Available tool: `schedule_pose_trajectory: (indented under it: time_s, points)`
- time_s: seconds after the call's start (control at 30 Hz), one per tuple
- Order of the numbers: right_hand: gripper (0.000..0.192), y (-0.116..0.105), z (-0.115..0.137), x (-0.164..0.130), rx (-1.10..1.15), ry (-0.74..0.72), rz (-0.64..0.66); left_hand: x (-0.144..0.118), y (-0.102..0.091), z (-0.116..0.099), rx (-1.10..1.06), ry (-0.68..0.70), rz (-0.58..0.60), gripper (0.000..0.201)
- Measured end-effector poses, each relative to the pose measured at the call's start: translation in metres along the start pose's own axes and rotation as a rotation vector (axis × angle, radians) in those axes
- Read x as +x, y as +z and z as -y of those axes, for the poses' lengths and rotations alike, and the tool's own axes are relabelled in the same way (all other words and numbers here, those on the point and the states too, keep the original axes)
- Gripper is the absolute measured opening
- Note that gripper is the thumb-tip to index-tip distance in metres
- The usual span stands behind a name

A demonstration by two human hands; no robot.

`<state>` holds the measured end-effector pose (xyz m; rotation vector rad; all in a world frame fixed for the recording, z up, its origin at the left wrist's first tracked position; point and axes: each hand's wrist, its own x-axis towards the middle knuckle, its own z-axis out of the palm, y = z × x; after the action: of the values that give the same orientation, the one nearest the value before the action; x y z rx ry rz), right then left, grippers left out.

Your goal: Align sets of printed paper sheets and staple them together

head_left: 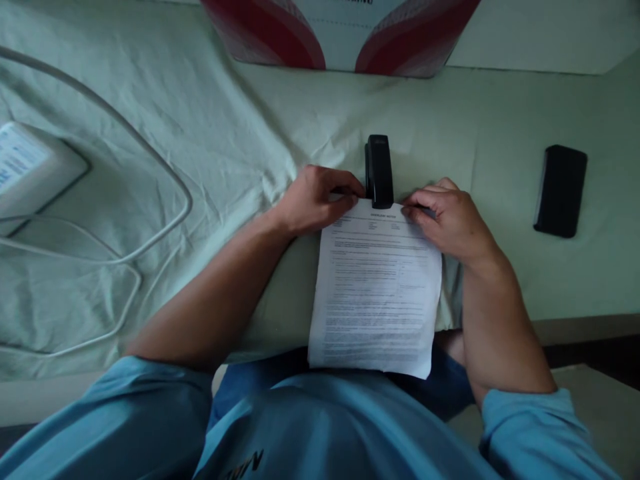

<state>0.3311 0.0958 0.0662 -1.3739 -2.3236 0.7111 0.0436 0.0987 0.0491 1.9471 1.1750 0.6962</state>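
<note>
A printed sheet of paper (377,287) lies over the near edge of the cloth-covered surface, its lower end reaching toward my lap. At its top edge stands a black stapler (380,171), its near end overlapping the middle of the paper's edge. My left hand (320,200) pinches the sheet's upper left corner, the fingertips close beside the stapler. On the other side, my right hand (445,217) is closed on the upper right corner, thumb and fingers together. Whether the paper is one sheet or several cannot be made out.
A black phone-like object (561,191) lies to the right on the pale green cloth (280,120). On the left are a white box-shaped device (37,170) and a looping white cable (150,157). A red and white box (340,40) stands at the back.
</note>
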Motion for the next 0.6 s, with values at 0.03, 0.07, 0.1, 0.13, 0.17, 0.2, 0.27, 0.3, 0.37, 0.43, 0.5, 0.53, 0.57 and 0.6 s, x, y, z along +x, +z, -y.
schedule_pose_trajectory:
  time_s: [0.03,0.07,0.1,0.13,0.17,0.2,0.27,0.3,0.37,0.43,0.5,0.53,0.57,0.6]
  points:
    - [0.017,0.002,0.001,0.000,-0.003,0.004,-0.005,0.000,0.001,0.000,0.019,0.004,-0.014,0.028]
    - [0.017,0.004,0.002,0.001,-0.006,0.005,-0.012,0.000,0.003,0.001,0.045,0.010,-0.022,0.027]
    - [0.017,0.006,0.003,0.001,-0.008,0.005,-0.021,0.001,0.004,0.001,0.072,0.017,-0.025,0.027]
    - [0.017,0.007,0.004,0.001,-0.011,0.004,-0.030,0.001,0.006,0.002,0.096,0.026,-0.022,0.027]
    - [0.017,0.009,0.005,0.001,-0.013,0.004,-0.038,0.001,0.007,0.002,0.114,0.035,-0.017,0.027]
    - [0.017,0.010,0.005,0.002,-0.017,0.006,-0.044,0.001,0.007,0.002,0.124,0.042,-0.011,0.027]
    - [0.017,0.011,0.006,0.002,-0.024,0.011,-0.049,0.001,0.008,0.003,0.131,0.046,-0.010,0.027]
    - [0.016,0.012,0.007,0.003,-0.027,0.013,-0.049,0.001,0.008,0.003,0.133,0.043,-0.013,0.027]
    - [0.016,0.012,0.008,0.004,-0.029,0.014,-0.051,0.000,0.009,0.005,0.141,0.036,-0.023,0.027]
    - [0.016,0.013,0.009,0.004,-0.028,0.011,-0.057,0.000,0.009,0.006,0.150,0.035,-0.036,0.027]
    - [0.016,0.013,0.010,0.005,-0.026,0.006,-0.064,0.001,0.009,0.008,0.155,0.041,-0.047,0.027]
    - [0.015,0.013,0.010,0.005,-0.023,0.004,-0.065,0.001,0.009,0.009,0.155,0.043,-0.051,0.026]
    - [0.015,0.012,0.010,0.004,-0.020,0.001,-0.065,0.002,0.009,0.009,0.152,0.043,-0.052,0.026]
    - [0.015,0.011,0.010,0.004,-0.017,-0.004,-0.065,0.002,0.009,0.010,0.149,0.041,-0.050,0.026]
